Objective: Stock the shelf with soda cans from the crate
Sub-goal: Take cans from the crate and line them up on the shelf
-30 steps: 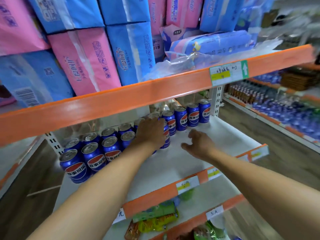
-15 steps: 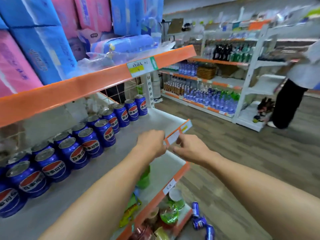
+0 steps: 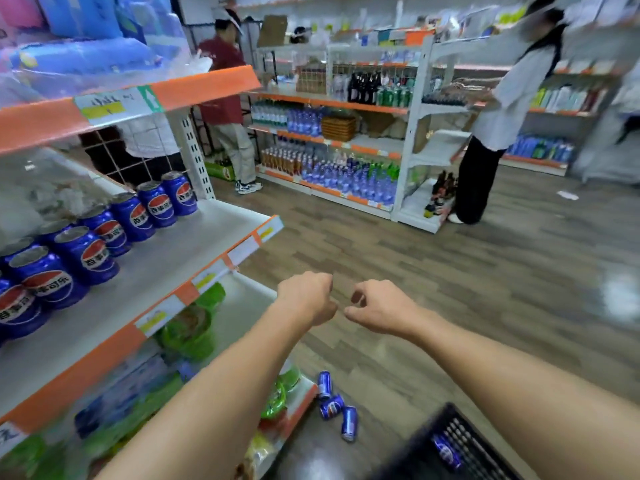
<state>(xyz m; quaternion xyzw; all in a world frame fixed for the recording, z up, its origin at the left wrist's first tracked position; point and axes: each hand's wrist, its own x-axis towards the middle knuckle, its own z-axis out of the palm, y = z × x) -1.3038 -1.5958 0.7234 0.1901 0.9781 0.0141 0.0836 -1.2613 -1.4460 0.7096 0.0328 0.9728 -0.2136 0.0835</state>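
Head view: both hands empty, left hand (image 3: 306, 299) and right hand (image 3: 379, 311) loosely curled.
Soda cans (image 3: 337, 407) lie at 6 o'clock beside the crate (image 3: 446, 420); rigid, smooth, likely weighty, best gripped round the middle.

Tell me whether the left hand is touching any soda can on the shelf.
Apart. The head view shows the left hand out in the aisle past the shelf edge, with bare shelf between it and the soda cans.
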